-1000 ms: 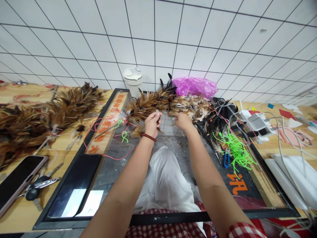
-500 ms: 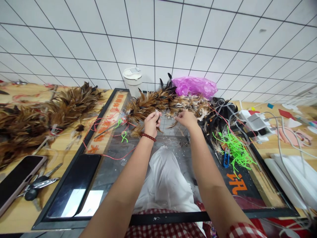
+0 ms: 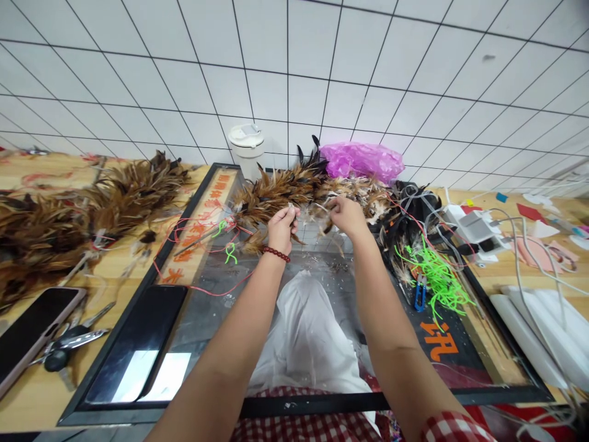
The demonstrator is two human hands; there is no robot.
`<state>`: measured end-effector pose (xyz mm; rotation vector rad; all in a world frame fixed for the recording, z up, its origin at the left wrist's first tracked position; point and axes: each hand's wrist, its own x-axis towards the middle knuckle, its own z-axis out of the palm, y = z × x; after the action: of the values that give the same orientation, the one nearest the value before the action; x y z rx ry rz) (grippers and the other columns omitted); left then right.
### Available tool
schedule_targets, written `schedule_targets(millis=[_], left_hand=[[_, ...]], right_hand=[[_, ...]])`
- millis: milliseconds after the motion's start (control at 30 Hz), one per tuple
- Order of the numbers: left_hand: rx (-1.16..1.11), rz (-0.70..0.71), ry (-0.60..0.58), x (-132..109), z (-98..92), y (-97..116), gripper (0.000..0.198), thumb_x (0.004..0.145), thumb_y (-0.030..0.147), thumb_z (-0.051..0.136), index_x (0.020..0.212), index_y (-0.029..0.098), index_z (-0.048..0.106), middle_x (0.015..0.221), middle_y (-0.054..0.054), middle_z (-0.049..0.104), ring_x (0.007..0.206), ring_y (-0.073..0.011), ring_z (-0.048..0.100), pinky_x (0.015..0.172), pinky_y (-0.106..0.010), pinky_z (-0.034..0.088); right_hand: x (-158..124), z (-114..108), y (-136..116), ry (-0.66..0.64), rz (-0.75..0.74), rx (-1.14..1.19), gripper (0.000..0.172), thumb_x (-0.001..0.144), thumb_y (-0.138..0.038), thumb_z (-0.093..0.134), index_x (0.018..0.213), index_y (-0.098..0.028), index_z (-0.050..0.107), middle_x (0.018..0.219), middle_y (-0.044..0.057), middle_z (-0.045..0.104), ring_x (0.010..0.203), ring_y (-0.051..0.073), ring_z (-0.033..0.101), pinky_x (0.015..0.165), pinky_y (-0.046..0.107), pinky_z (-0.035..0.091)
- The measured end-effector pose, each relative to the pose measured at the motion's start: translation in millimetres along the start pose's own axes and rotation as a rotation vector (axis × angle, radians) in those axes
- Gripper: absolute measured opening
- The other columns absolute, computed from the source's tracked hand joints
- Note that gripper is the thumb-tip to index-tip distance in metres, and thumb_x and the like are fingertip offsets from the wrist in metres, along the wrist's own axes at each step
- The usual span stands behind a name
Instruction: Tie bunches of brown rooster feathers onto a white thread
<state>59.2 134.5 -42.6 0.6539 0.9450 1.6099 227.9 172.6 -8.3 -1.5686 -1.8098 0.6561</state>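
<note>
My left hand (image 3: 281,228) is closed with thumb and forefinger pinched together. A dark sliver shows between them, and a brown feather tip (image 3: 299,240) sticks out below. To its right, my right hand (image 3: 346,215) pinches a brown feather (image 3: 327,227) with a pale quill. Behind both hands lies a thick brown feather garland (image 3: 276,190). A heap of loose tan and white feathers (image 3: 363,193) spreads beyond my right hand, with black feathers (image 3: 391,236) farther right. The fingertips partly hide what each hand grips.
A black-framed glass panel (image 3: 322,402) lies under my forearms. A white cup (image 3: 248,150) and pink plastic bag (image 3: 363,161) stand against the tiled wall. Green strings (image 3: 437,276) and blue snips (image 3: 420,293) lie right; phones (image 3: 133,344), keys (image 3: 76,337) and more feather garlands (image 3: 133,190) left.
My right hand has risen slightly and tilted, bringing a pale quill into view at its fingertips. My left hand stays almost in place.
</note>
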Motion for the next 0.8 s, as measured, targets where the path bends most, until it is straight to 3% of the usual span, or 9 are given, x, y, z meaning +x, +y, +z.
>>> schedule_targets(millis=[100, 233, 333, 533, 800], left_hand=[[-0.007, -0.001, -0.006, 0, 0.3, 0, 0.022, 0.064, 0.033, 0.073, 0.07, 0.014, 0.065, 0.069, -0.001, 0.058, 0.048, -0.0035, 0.043, 0.037, -0.016, 0.025], [0.003, 0.004, 0.006, 1, 0.5, -2, 0.021, 0.063, 0.033, 0.073, 0.07, 0.014, 0.066, 0.067, -0.001, 0.058, 0.048, -0.0036, 0.043, 0.038, -0.016, 0.025], [0.028, 0.008, 0.021, 2, 0.1, -5, 0.02, 0.064, 0.033, 0.072, 0.072, 0.015, 0.068, 0.068, -0.001, 0.06, 0.051, -0.0048, 0.045, 0.04, -0.017, 0.028], [0.059, 0.087, 0.045, 6, 0.0, -11, 0.018, 0.065, 0.033, 0.072, 0.071, 0.016, 0.069, 0.074, -0.003, 0.067, 0.067, -0.0103, 0.058, 0.06, -0.021, 0.044], [0.026, 0.071, 0.005, 7, -1.7, -12, 0.018, 0.064, 0.032, 0.074, 0.07, 0.016, 0.069, 0.071, -0.002, 0.066, 0.068, -0.0108, 0.059, 0.066, -0.023, 0.046]], right_hand=[[0, -3, -4, 0.097, -0.015, 0.058, 0.023, 0.065, -0.015, 0.057, 0.087, -0.02, 0.059, 0.063, -0.002, 0.059, 0.064, 0.014, 0.055, 0.067, 0.028, 0.043], [-4, 2, -16, -0.122, -0.023, 0.483, 0.026, 0.061, -0.022, 0.065, 0.081, -0.019, 0.049, 0.06, -0.006, 0.054, 0.054, 0.009, 0.048, 0.055, 0.022, 0.039], [-9, 10, -27, -0.275, -0.02, 0.643, 0.028, 0.058, -0.023, 0.069, 0.075, -0.019, 0.046, 0.054, -0.008, 0.048, 0.047, 0.006, 0.041, 0.047, 0.019, 0.032], [-15, 24, -35, -0.361, 0.008, 0.679, 0.024, 0.058, -0.019, 0.067, 0.069, -0.02, 0.045, 0.048, -0.01, 0.044, 0.042, 0.006, 0.039, 0.041, 0.018, 0.027], [-16, 34, -36, -0.396, 0.051, 0.664, 0.027, 0.058, -0.019, 0.069, 0.067, -0.019, 0.043, 0.048, -0.01, 0.046, 0.041, 0.006, 0.04, 0.042, 0.018, 0.03]])
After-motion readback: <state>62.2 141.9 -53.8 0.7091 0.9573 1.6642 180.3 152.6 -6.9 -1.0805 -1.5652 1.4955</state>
